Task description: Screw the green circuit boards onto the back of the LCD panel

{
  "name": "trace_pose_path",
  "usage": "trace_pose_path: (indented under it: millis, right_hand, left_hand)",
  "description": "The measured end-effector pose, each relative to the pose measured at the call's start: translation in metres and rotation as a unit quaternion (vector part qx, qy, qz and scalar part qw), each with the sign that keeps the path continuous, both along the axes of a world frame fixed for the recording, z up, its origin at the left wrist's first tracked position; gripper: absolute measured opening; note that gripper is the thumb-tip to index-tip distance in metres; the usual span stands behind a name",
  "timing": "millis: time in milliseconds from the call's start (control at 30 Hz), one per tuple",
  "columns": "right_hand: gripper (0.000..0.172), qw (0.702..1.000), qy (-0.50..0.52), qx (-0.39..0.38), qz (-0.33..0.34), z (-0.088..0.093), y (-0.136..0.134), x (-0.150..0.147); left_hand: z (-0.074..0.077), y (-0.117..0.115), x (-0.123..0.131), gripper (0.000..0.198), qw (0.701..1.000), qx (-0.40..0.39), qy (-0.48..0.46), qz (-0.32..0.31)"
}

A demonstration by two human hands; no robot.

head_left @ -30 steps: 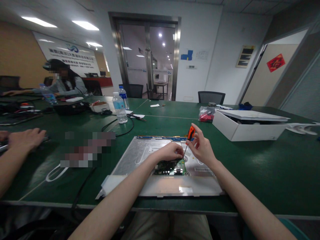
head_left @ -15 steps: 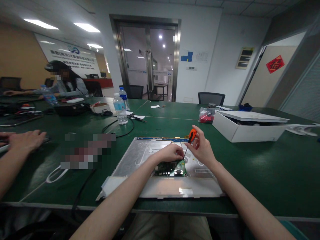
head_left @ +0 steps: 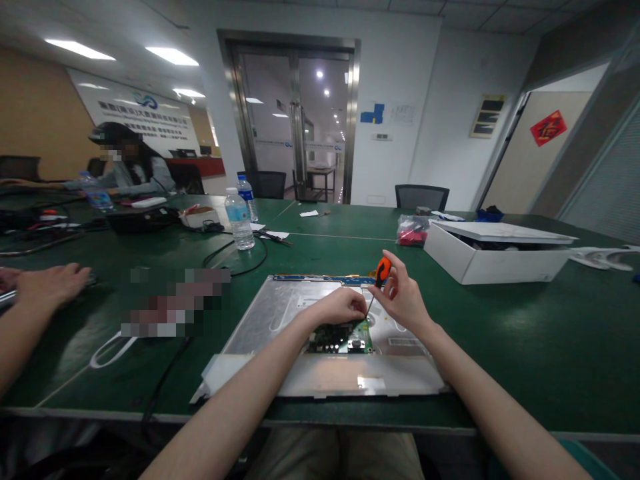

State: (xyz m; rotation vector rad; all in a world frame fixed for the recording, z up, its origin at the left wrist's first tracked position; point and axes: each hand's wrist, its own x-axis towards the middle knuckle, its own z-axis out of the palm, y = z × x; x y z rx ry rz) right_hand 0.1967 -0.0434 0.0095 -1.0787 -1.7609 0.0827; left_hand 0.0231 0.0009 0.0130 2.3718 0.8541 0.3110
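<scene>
A flat silvery display panel (head_left: 265, 327) lies back side up at the table's front edge, with a green circuit board (head_left: 345, 340) on its middle. My right hand (head_left: 400, 293) is closed round the orange and black handle of a screwdriver (head_left: 383, 270), which leans with its thin shaft down to the board's upper right corner. My left hand (head_left: 340, 305) rests over the top of the board, fingers curled together close to the screwdriver's tip. Whatever its fingertips pinch there is hidden.
A white box (head_left: 490, 257) and a bag with something red (head_left: 413, 230) stand back right. Water bottles (head_left: 239, 220) and black cables (head_left: 220, 257) lie beyond the panel to the left. A co-worker's hand (head_left: 53, 283) is at far left; another person (head_left: 135, 160) sits behind.
Almost nothing differs. The view has shifted very slightly; both my hands and the screwdriver keep their places on the board.
</scene>
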Motion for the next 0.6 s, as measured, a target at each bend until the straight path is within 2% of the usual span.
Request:
trace_pose_path:
  millis: [333,600]
  right_hand:
    - [0.072,0.999,-0.006,-0.023,0.022,0.0021,-0.0037,0.0003]
    - [0.071,1.000,-0.002,0.008,0.010,-0.0019,0.0017,0.0008]
  left_hand:
    - [-0.0010,0.0009,0.0004,0.008,1.000,-0.001,0.001,0.000]
    - [0.0014,-0.0003,0.0005,0.008,1.000,-0.001,0.000,-0.005]
